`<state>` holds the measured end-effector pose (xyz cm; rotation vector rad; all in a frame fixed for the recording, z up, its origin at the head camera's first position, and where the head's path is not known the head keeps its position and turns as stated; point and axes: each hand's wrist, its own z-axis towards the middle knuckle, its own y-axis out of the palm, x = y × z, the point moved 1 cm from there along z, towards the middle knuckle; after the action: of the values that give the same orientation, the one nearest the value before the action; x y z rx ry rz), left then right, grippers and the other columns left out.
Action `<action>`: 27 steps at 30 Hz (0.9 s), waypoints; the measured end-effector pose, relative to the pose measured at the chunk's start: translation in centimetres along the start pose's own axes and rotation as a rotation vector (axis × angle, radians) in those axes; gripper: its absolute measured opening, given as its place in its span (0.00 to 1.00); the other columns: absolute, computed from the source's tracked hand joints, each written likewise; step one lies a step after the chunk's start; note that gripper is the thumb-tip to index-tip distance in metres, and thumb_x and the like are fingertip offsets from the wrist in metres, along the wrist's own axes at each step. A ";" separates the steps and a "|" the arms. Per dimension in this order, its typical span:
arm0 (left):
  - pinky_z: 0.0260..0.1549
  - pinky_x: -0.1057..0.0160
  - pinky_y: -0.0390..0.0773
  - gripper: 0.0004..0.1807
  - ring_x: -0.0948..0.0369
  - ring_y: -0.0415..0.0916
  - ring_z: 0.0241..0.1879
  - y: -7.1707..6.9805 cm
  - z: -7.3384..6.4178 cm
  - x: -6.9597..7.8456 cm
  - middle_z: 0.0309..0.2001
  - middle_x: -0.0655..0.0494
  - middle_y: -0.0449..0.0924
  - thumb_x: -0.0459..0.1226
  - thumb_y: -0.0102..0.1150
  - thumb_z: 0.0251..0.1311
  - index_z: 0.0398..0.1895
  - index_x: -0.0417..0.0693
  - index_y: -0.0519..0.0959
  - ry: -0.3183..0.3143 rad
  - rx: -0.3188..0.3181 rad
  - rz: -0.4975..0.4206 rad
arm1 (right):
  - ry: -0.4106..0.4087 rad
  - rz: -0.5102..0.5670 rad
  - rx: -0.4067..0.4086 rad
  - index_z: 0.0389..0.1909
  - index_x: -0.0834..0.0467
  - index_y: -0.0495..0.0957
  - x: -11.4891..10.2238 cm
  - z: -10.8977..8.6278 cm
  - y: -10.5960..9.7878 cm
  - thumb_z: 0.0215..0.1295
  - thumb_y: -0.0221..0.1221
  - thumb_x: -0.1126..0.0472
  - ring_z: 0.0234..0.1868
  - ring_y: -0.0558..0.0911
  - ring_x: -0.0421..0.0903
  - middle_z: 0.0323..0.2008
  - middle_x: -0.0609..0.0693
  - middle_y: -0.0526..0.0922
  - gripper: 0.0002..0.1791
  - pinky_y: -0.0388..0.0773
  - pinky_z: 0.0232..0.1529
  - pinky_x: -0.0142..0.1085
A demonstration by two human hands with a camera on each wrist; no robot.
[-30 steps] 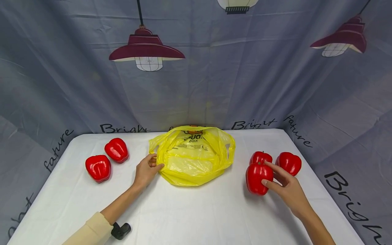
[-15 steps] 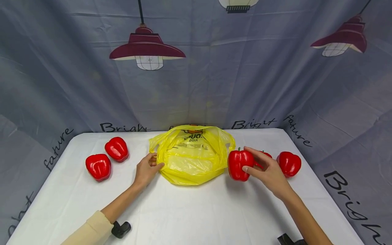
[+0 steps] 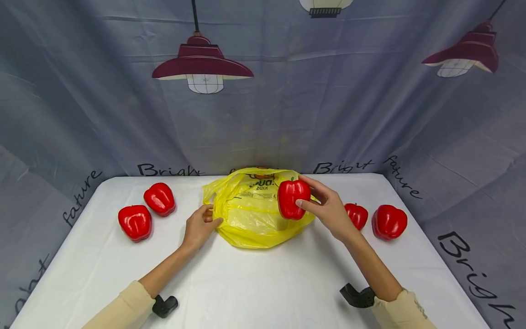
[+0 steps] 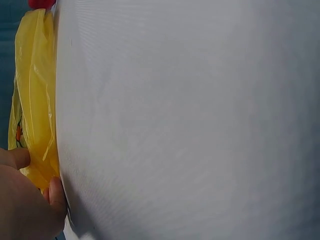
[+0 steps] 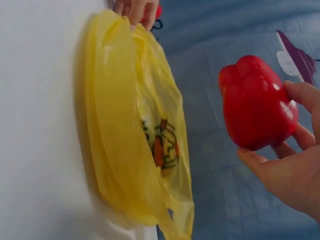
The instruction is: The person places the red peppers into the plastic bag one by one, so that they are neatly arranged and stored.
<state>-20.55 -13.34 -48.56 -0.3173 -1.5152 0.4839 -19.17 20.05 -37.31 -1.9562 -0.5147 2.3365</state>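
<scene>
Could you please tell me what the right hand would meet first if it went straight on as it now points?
Probably the far side of the yellow bag, with the red pepper it holds leading; but height is unclear, and the right hand may pass above the bag toward the grey curtain.

Shines glossy and smooth, like hard plastic, on every pepper (image 3: 293, 201). Looks thin, crinkled and half see-through, with a plastic sheen, on the bag (image 3: 259, 239). Reads as matt cloth, faintly creased, over the table (image 3: 255, 285); as dull, folded fabric on the curtain (image 3: 263, 119); as matt cloth on the sleeves (image 3: 123, 305); as smooth plastic on the cameras (image 3: 356, 296).
</scene>
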 end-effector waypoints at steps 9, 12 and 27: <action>0.45 0.56 0.80 0.27 0.51 0.77 0.44 0.2 0.1 0.0 0.46 0.43 0.79 0.33 0.71 0.57 0.60 0.35 0.76 -0.004 -0.005 0.004 | 0.017 0.010 -0.036 0.72 0.55 0.67 1.0 4.3 3.5 0.65 0.66 0.62 0.66 0.69 0.59 0.68 0.56 0.68 0.35 0.79 0.53 0.49; 0.45 0.55 0.80 0.27 0.50 0.78 0.44 0.0 0.0 -0.1 0.45 0.43 0.80 0.33 0.71 0.57 0.59 0.34 0.76 0.003 0.001 0.012 | 0.030 0.006 -0.036 0.72 0.55 0.68 1.6 5.7 4.7 0.65 0.65 0.63 0.65 0.69 0.59 0.67 0.56 0.69 0.34 0.79 0.53 0.50; 0.45 0.55 0.79 0.26 0.50 0.78 0.43 0.0 -0.1 0.1 0.45 0.43 0.79 0.32 0.71 0.56 0.58 0.34 0.76 0.002 0.007 0.010 | 0.075 0.095 -0.071 0.69 0.60 0.70 4.1 9.9 8.0 0.65 0.63 0.68 0.59 0.73 0.62 0.61 0.61 0.73 0.30 0.78 0.56 0.46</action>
<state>-20.44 -13.31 -48.51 -0.3201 -1.5102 0.4961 -28.19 11.31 -42.09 -2.1356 -0.5174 2.3183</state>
